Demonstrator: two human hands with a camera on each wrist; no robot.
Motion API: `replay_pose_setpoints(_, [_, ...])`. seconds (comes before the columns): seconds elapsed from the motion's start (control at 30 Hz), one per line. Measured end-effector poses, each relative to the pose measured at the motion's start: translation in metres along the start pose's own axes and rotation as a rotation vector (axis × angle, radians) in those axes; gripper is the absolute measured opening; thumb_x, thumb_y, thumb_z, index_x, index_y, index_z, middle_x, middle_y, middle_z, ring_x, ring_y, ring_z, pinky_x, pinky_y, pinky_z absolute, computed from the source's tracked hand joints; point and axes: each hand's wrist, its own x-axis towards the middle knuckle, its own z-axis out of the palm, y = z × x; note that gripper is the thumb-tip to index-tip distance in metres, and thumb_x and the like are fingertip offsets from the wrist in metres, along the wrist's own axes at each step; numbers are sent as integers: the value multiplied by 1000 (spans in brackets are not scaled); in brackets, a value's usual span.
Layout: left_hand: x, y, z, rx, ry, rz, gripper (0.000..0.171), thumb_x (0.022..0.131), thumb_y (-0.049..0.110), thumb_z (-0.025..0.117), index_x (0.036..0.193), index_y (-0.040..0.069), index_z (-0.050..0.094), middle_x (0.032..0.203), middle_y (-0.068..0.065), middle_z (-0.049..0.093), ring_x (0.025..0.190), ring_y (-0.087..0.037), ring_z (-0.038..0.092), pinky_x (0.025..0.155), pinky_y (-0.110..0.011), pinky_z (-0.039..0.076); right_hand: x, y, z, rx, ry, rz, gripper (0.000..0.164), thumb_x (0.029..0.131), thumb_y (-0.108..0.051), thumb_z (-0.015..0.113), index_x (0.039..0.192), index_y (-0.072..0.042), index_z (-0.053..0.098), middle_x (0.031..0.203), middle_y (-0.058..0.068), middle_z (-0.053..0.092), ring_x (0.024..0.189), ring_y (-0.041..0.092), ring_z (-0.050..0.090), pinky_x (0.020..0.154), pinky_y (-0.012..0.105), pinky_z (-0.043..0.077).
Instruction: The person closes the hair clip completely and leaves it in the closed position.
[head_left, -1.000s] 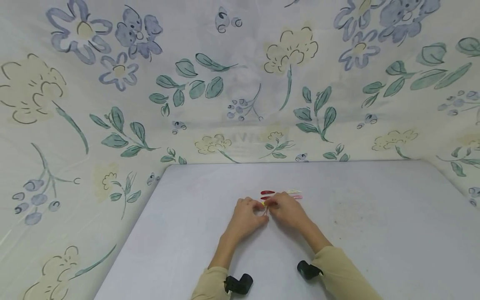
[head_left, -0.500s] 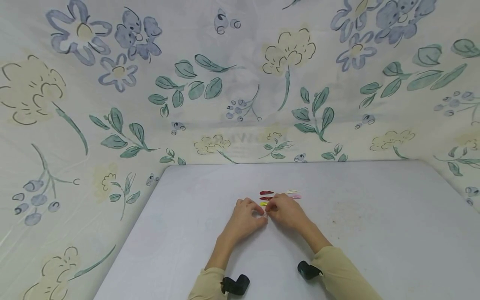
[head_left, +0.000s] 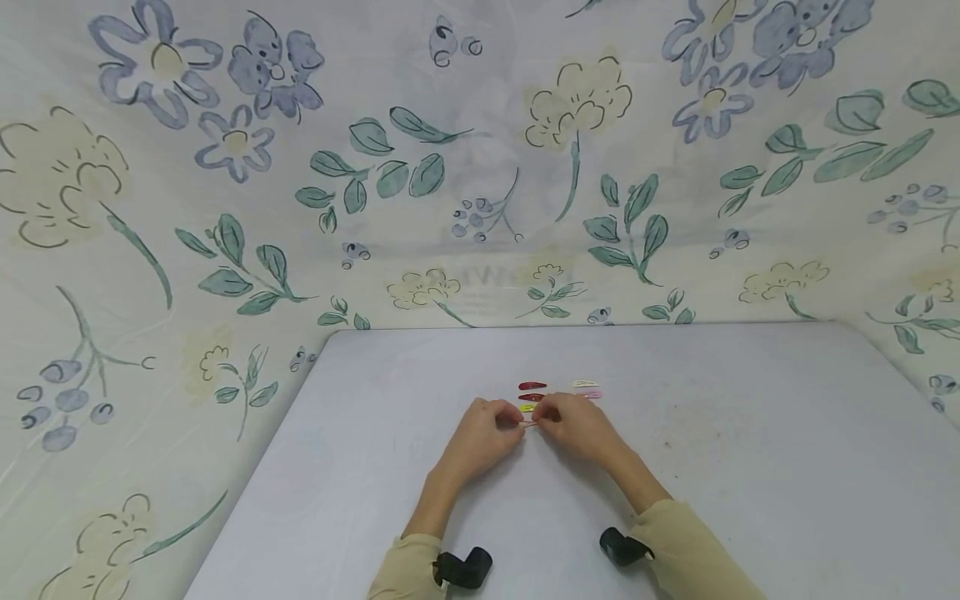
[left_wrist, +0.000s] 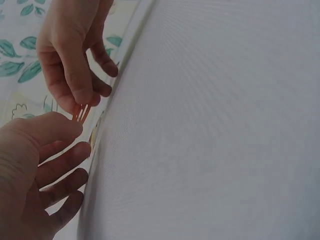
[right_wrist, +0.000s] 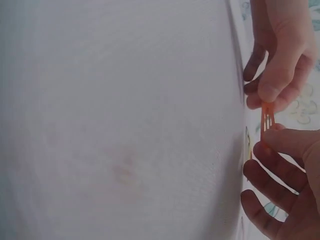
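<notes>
Between my two hands is an orange snap hair clip, its slim metal-like bars showing in both wrist views. My left hand pinches one end of it between thumb and fingertips. At the other end, my right hand pinches it the same way, its remaining fingers loosely spread in the right wrist view. A yellow hair clip lies just beyond the fingertips. Farther back are a dark red hair clip and a red hair clip.
Right of the red clips lie a pink hair clip, partly hidden by my right hand, and a cream hair clip. The white table meets a flower-patterned cloth at its far edge.
The orange hair clip has turned from pointing toward me to lying crosswise between the hands. My left hand has shifted slightly left, and more of the yellow clip shows.
</notes>
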Motion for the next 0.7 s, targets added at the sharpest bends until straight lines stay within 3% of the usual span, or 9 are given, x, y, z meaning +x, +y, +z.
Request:
replay_pose_setpoints(0.33, [4, -1, -3, -70, 47, -12, 7, 86, 10, 69, 92, 12, 70, 81, 5, 62, 82, -13, 53, 74, -28, 46, -4, -1, -2, 73, 43, 35, 8, 90, -9, 70, 97, -13, 72, 90, -3, 69, 80, 13, 57, 77, 32, 52])
replay_pose_setpoints(0.5, [8, 1, -1, -85, 100, 30, 5, 87, 11, 69, 92, 12, 71, 81, 5, 64, 83, -13, 57, 76, -29, 48, -7, 2, -6, 138, 95, 37, 8, 90, -10, 70, 97, -14, 72, 87, -5, 69, 78, 12, 56, 70, 29, 49])
replay_pose_setpoints(0.7, [12, 9, 1, -108, 153, 70, 5, 88, 12, 70, 93, 11, 70, 83, 3, 65, 85, -15, 57, 75, -27, 48, -11, 6, -14, 222, 180, -23, 8, 90, -11, 69, 97, -13, 73, 85, -4, 69, 78, 14, 58, 66, 28, 48])
